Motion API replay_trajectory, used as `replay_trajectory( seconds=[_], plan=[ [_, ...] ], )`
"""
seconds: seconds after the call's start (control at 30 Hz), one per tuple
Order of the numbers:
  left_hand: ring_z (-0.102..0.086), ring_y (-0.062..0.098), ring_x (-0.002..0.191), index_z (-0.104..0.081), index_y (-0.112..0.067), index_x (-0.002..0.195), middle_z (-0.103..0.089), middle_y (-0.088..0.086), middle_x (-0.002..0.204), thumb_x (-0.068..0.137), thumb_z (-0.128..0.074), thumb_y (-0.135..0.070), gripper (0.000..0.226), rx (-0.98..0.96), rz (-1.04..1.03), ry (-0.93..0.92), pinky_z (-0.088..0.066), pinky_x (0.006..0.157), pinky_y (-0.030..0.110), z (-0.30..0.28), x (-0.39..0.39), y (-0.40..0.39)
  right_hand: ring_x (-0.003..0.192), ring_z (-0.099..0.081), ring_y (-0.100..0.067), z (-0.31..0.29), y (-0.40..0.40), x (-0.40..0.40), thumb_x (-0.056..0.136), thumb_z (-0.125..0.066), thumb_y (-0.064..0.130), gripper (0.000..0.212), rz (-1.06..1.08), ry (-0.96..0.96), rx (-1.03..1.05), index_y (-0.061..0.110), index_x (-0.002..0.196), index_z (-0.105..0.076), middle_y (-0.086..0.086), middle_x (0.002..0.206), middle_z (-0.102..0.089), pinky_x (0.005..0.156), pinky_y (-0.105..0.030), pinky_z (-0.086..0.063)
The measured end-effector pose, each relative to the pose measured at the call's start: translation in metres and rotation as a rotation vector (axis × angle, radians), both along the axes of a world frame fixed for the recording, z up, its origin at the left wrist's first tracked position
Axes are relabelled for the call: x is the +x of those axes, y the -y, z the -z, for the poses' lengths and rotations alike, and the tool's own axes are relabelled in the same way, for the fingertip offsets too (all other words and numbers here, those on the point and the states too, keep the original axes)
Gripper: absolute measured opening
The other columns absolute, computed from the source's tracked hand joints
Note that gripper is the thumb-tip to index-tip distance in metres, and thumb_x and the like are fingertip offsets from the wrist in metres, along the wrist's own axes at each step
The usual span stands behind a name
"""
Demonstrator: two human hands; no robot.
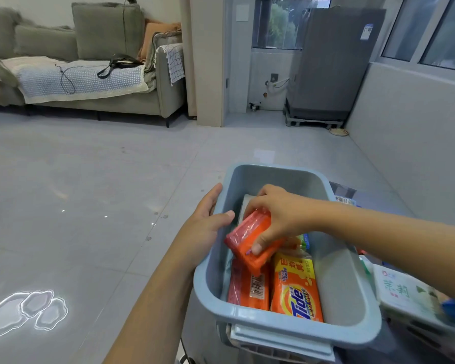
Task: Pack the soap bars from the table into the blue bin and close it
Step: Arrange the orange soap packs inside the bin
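Packing step: right hand holding orange soap bar over blue bin; left hand gripping rim at 9 o'clock. Next: lay bar flat, release.

Desk low in the frame's right corner, mostly hidden under its load.
Carrying the open blue bin at lower centre-right, a pale blue lid tucked beneath the bin's near edge, a white-and-green packet just right of the bin, and a barcoded item peeking out behind the bin's far right corner. Grey tiled floor filling the left and middle.
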State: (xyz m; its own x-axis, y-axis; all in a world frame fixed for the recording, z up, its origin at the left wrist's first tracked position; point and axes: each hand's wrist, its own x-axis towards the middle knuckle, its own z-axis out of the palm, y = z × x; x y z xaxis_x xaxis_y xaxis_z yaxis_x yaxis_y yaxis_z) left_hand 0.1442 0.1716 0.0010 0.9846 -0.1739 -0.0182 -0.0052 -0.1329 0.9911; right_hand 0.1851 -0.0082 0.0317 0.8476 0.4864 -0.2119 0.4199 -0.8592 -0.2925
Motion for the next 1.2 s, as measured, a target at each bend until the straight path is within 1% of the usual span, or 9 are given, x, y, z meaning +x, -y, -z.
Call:
replay_trajectory(
  seconds=[0.17,0.23,0.33,0.57,0.73,0.9,1.03,1.13,1.2],
  plan=[
    [-0.030,-0.007,0.114,-0.028,-0.035,0.142,-0.034,-0.019,0.129,0.092,-0.050,-0.017,0.058,0.013,-0.003,0.016,-0.035,0.072,0.000,0.000,-0.001,-0.001,0.112,-0.038,-0.007,-0.001,-0.010,-0.019,0.063,-0.077,0.047,0.063,-0.228,-0.073,-0.004,0.042,0.120,-0.049,0.007,0.125,-0.034,0.091,-0.020,-0.038],
    [-0.041,-0.009,0.103,-0.028,-0.037,0.142,-0.036,-0.018,0.128,0.092,-0.050,-0.019,0.057,0.023,-0.003,0.012,-0.037,0.066,-0.002,-0.001,-0.002,-0.001,0.108,-0.042,-0.004,0.005,-0.011,-0.027,0.066,-0.076,0.046,0.072,-0.163,-0.076,0.018,0.033,0.128,-0.042,0.007,0.126,-0.041,0.084,-0.014,-0.038],
    [-0.041,-0.009,0.097,-0.027,-0.038,0.142,-0.037,-0.016,0.131,0.092,-0.050,-0.020,0.057,0.024,-0.001,0.000,-0.034,0.056,-0.009,-0.001,-0.003,0.000,0.097,-0.056,-0.012,0.006,-0.010,-0.032,0.068,-0.071,0.053,0.060,-0.081,-0.003,-0.043,0.021,0.117,-0.058,0.003,0.112,-0.059,0.081,-0.025,-0.047],
    [-0.032,-0.005,0.109,-0.026,-0.040,0.142,-0.033,-0.015,0.143,0.094,-0.048,-0.023,0.056,0.054,-0.003,-0.010,-0.036,0.057,-0.008,-0.001,-0.003,-0.001,0.089,-0.064,-0.010,0.004,-0.018,-0.045,0.083,-0.060,0.044,0.040,0.054,-0.150,0.044,0.028,0.119,-0.062,0.003,0.108,-0.070,0.083,-0.028,-0.052],
    [-0.040,-0.019,0.081,-0.028,-0.038,0.141,-0.037,-0.018,0.123,0.093,-0.049,-0.020,0.056,0.025,-0.002,-0.018,-0.034,0.052,-0.009,-0.002,-0.003,0.000,0.085,-0.061,-0.006,0.005,-0.013,-0.048,0.086,-0.058,0.039,0.035,0.138,-0.243,0.113,0.034,0.121,-0.059,0.006,0.107,-0.070,0.076,-0.018,-0.049],
    [-0.040,-0.013,0.081,-0.027,-0.037,0.142,-0.035,-0.017,0.122,0.094,-0.048,-0.018,0.055,0.025,-0.010,-0.021,-0.034,0.050,-0.009,-0.003,-0.005,0.003,0.087,-0.063,-0.009,0.009,-0.020,-0.039,0.078,-0.069,0.033,0.032,0.156,-0.172,0.068,0.027,0.110,-0.068,0.005,0.100,-0.073,0.083,-0.027,-0.052],
    [-0.040,-0.018,0.079,-0.028,-0.035,0.141,-0.037,-0.017,0.126,0.093,-0.049,-0.015,0.056,0.005,-0.013,-0.030,-0.035,0.050,-0.008,-0.003,-0.005,0.003,0.072,-0.052,-0.006,0.020,-0.029,-0.035,0.073,-0.074,0.035,0.032,0.143,-0.076,-0.003,0.022,0.102,-0.070,0.011,0.084,-0.058,0.056,-0.015,-0.038],
    [-0.039,-0.018,0.079,-0.027,-0.034,0.142,-0.036,-0.015,0.138,0.093,-0.048,-0.014,0.057,0.002,-0.016,-0.031,-0.034,0.050,-0.009,-0.004,-0.006,0.003,0.065,-0.051,-0.011,0.025,-0.030,-0.033,0.063,-0.080,0.039,0.035,0.188,-0.019,0.013,0.022,0.068,-0.050,0.007,0.069,-0.053,0.052,-0.023,-0.037],
    [-0.040,-0.015,0.081,-0.027,-0.033,0.143,-0.034,-0.012,0.142,0.094,-0.047,-0.014,0.056,0.012,-0.020,-0.025,-0.034,0.050,-0.009,-0.005,-0.007,0.003,0.072,-0.057,-0.017,0.022,-0.028,-0.031,0.062,-0.077,0.049,0.042,0.172,-0.032,-0.073,0.019,0.068,-0.048,0.003,0.073,-0.058,0.060,-0.030,-0.045]
  ],
)
